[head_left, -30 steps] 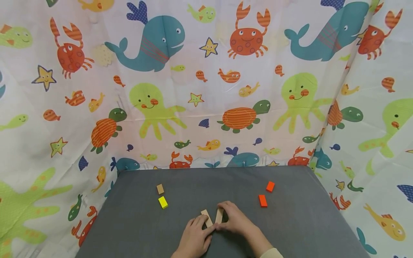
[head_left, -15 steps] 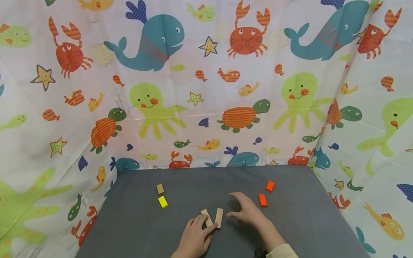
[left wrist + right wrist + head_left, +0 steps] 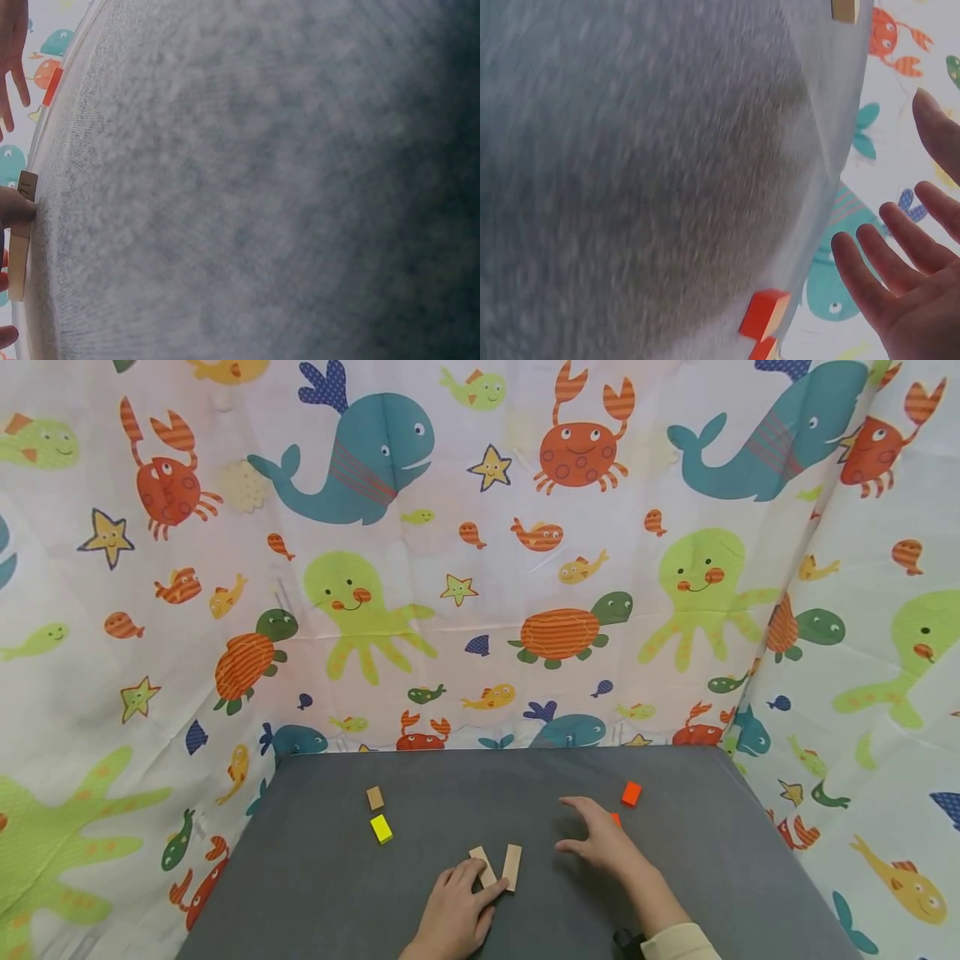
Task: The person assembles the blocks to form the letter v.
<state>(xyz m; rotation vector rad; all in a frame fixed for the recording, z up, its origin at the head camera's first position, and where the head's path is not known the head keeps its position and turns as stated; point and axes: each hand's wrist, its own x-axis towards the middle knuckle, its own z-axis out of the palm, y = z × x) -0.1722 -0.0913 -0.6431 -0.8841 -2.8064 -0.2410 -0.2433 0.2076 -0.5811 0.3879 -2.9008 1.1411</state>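
Your left hand (image 3: 453, 914) rests on the grey table (image 3: 315, 877), its fingertips pressing on the left of two long wooden blocks (image 3: 482, 867). That block leans in toward its twin (image 3: 512, 867), and the two look to touch at the near end, like a narrow V. The grip there is released: the fingers lie fairly straight on the wood, steadying it, not wrapped round it.

Your right hand (image 3: 600, 843) is off the wood and hovers with fingers spread over the nearer orange block (image 3: 615, 818), of which only a sliver shows past your knuckles. That grip is released too and holds nothing; the right wrist view shows straight fingers (image 3: 870, 277) in the air with the orange pieces (image 3: 763, 313) just beside them. A second orange block (image 3: 631, 793) lies a little farther back and to the right. A small tan block (image 3: 374, 797) and a yellow one (image 3: 381, 828) sit well apart on the left.

By my reading, the wooden pair is placed and you are mid-reach for an orange piece. The next move calls for lowering the right hand and pinching the nearer orange block by its long sides, while the left keeps the wooden pair from sliding.
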